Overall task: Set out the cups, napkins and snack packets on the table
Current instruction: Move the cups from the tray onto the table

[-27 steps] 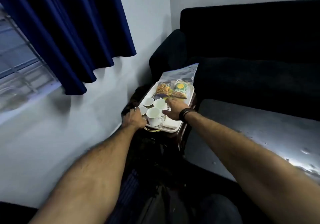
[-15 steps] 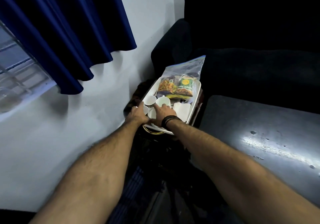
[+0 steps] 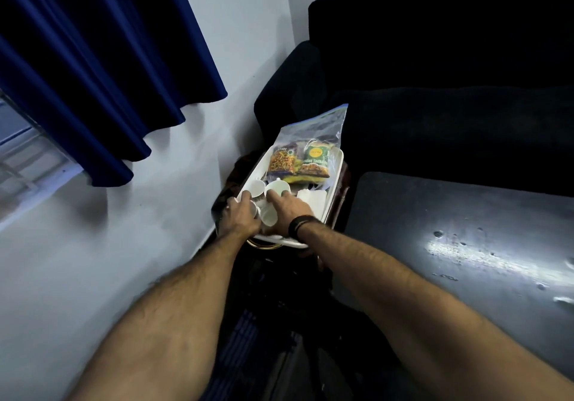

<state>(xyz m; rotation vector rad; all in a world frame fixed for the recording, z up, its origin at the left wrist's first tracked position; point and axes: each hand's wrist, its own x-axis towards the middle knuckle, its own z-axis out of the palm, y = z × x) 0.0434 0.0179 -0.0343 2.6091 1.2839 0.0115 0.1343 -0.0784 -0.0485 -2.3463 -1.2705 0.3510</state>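
A white tray [image 3: 337,164] rests on a small dark stand in the corner. At its far end lies a clear zip bag holding two snack packets [image 3: 313,160]. Two white cups [image 3: 279,187] stand mid-tray, and a stack of white napkins [image 3: 312,197] lies on the tray's right side. My left hand [image 3: 240,217] curls over a white cup at the tray's near left. My right hand [image 3: 289,211] lies over another white cup [image 3: 268,216], thumb and fingers around it, index finger stretched toward the middle cups.
A dark glossy table [image 3: 466,245] with water drops fills the right side. A dark sofa [image 3: 435,90] stands behind the tray and table. A blue curtain [image 3: 93,74] hangs at the left over a pale wall [image 3: 124,245]. Dark bags lie by my legs.
My right hand came back from the far cups to the near cup. My left hand shifted from the tray's left rim onto the near-left cup. The view moved closer.
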